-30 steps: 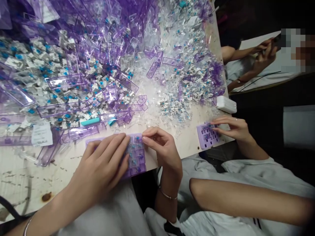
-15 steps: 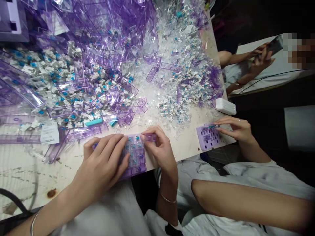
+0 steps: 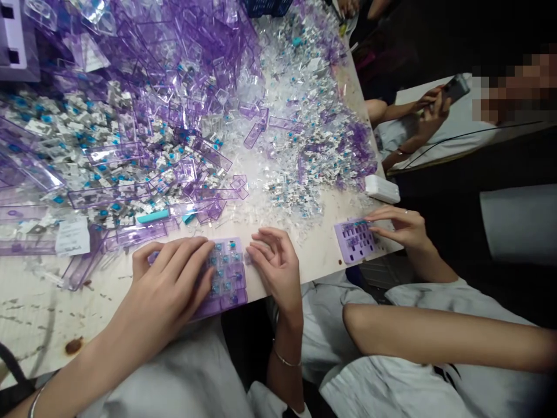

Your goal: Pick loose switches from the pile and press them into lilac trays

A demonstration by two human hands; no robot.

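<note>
A purple keypad [image 3: 230, 273] with clear caps and blue-centred switches lies at the table's front edge. My left hand [image 3: 172, 278] lies over its left part, fingers bent across the caps and gripping it; that side of the keypad is hidden. Just off the keypad's right edge is my right hand [image 3: 278, 264], thumb and forefinger pinched around a small see-through piece [image 3: 248, 256], which looks like a cap. Its other fingers curl loosely.
White-and-blue switches [image 3: 87, 125] and purple clear plastic parts [image 3: 191, 46] are heaped behind. A co-worker's hand [image 3: 402, 226] works at another purple keypad [image 3: 354, 241] beside a white box [image 3: 382, 189]. Farther right, a person holds a phone [image 3: 456, 88].
My right hand has opened a small gap from the keypad's edge; the purple strip seen in its fingers earlier no longer shows. My left hand stays on the keypad. The whole view has shifted slightly.
</note>
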